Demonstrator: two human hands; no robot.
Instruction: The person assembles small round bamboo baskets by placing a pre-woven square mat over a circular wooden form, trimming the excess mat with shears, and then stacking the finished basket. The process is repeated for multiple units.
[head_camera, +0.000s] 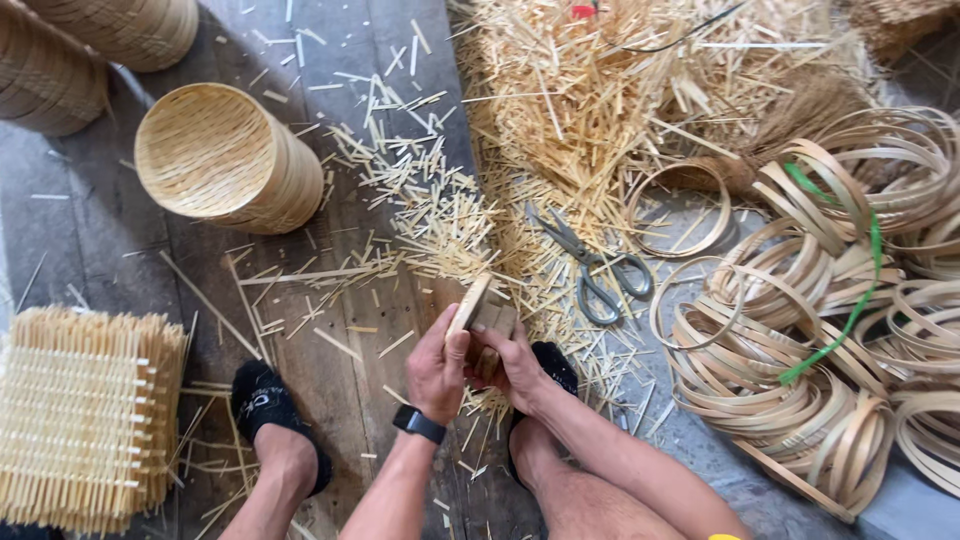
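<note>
My left hand (437, 368), with a black watch on its wrist, and my right hand (515, 365) both grip a small round bamboo steamer piece (478, 308), held on edge in front of me. The hands touch each other around it, above the wooden floor between my two feet. Grey scissors (592, 268) lie on the floor just beyond my right hand, among loose bamboo slivers (430, 200).
A stack of woven bamboo baskets (225, 158) lies on its side at the upper left. Square woven bamboo mats (85, 415) are piled at the left. Bundled bamboo hoops tied with green strap (830, 330) fill the right. A heap of bamboo offcuts (600, 90) sits at the top.
</note>
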